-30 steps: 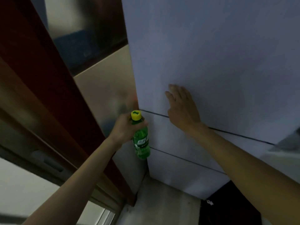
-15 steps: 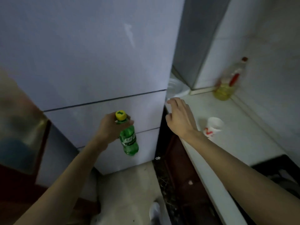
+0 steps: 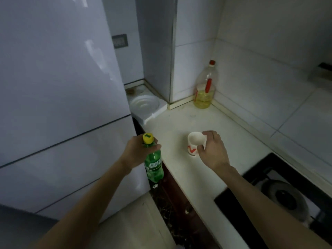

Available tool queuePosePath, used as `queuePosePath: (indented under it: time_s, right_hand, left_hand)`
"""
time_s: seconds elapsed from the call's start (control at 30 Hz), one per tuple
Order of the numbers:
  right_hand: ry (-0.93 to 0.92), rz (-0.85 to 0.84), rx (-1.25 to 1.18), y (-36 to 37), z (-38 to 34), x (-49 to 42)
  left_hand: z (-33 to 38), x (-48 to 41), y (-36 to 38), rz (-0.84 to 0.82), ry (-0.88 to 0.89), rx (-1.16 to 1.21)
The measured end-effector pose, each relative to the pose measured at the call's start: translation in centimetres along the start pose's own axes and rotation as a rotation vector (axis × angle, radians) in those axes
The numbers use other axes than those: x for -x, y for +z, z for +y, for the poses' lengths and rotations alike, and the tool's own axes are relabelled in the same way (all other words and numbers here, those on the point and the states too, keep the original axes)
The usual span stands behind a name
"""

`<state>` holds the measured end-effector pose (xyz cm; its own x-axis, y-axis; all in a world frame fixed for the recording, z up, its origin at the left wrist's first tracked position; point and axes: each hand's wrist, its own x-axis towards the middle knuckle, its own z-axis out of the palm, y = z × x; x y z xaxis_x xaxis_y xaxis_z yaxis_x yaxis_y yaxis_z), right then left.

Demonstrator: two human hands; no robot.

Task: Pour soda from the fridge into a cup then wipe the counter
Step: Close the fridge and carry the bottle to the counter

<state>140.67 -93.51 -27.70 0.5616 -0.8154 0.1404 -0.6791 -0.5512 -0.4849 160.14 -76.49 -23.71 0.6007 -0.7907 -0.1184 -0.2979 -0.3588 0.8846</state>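
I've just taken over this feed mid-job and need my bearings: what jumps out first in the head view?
The green soda bottle, its yellow cap on, stands out at centre, gripped by the left hand at the counter's near edge, beside the fridge. Right of it, the right hand holds a white paper cup on the counter. A large bottle of yellow liquid stands in the tiled back corner.

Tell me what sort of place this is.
Most likely a home kitchen: a white fridge stands beside a pale counter, a gas hob is set into it, and an oil bottle stands in the tiled corner.
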Motion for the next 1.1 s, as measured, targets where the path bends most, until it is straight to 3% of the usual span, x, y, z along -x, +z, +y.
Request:
queuePosePath:
  time_s: [0.23, 0.53, 0.77, 0.9, 1.1]
  right_hand:
    - [0.167, -0.153, -0.107, 2.3, 5.3, -2.1]
    - [0.482, -0.233, -0.345, 7.8, 7.0, -4.9]
    - [0.678, -0.070, -0.562, 16.9, 10.6, -6.2]
    - [0.723, 0.090, -0.606, 16.2, 7.6, -6.8]
    - [0.759, 0.184, -0.662, 15.5, 5.7, -8.2]
  left_hand:
    - [0.7, -5.4, 4.4, -0.027, -0.063, 0.016]
    - [-0.9, -10.6, 6.5, -0.080, -0.010, -0.018]
    - [-2.7, -14.2, 6.9, -0.182, 0.089, -0.023]
    - [-3.3, -15.3, 6.8, -0.212, 0.089, 0.030]
    - [-4.1, -16.6, 6.6, -0.249, 0.072, 0.069]
